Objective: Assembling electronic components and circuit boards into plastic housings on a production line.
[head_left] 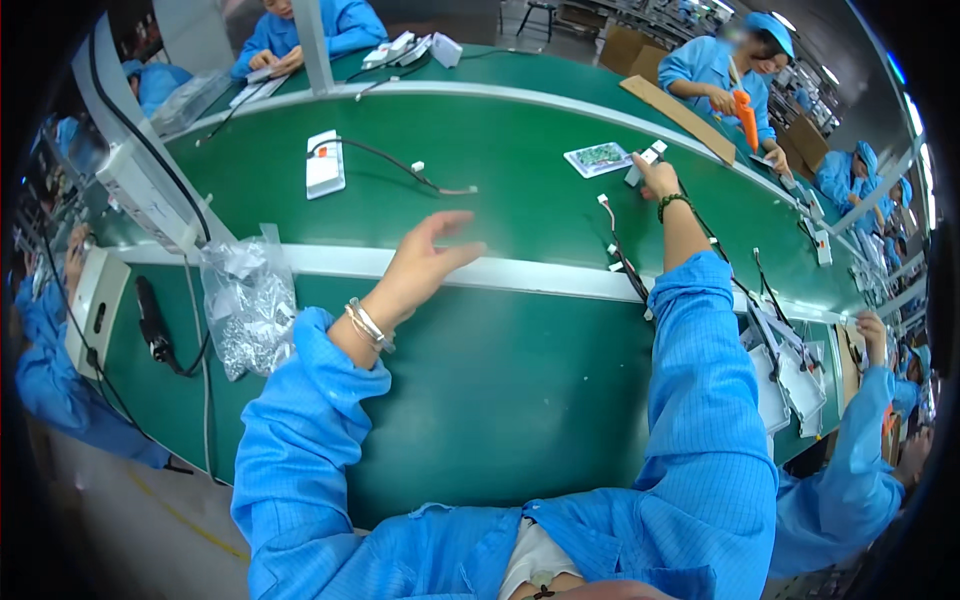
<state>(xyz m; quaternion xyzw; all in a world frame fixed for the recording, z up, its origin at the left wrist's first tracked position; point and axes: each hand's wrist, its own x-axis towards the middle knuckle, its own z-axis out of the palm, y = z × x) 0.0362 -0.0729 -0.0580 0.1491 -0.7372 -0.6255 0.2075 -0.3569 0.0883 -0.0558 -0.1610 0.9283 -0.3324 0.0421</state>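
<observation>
The right hand (655, 177) is stretched far out over the green conveyor belt (500, 150), fingers closed around a small white connector part (645, 160); just to its left a green circuit board (598, 157) lies flat on the belt. The left hand (425, 258) hangs open above the white belt rail (520, 272), fingers spread, nothing held.

A judgement on the reach: the part would be best taken with a firm pinch by its body rather than its lead, and lifted straight up so the neighbouring board is not dragged along.

Now the count. One circuit board is seen. One white housing (325, 163) sits far left on the belt, with one dark cable (400, 165) trailing from it to the right. One clear bag of small metal pieces (250, 305) rests near left, beside one black handheld tool (152, 318). Several loose wire leads (622, 255) lie under the right forearm; their number cannot be told exactly.
</observation>
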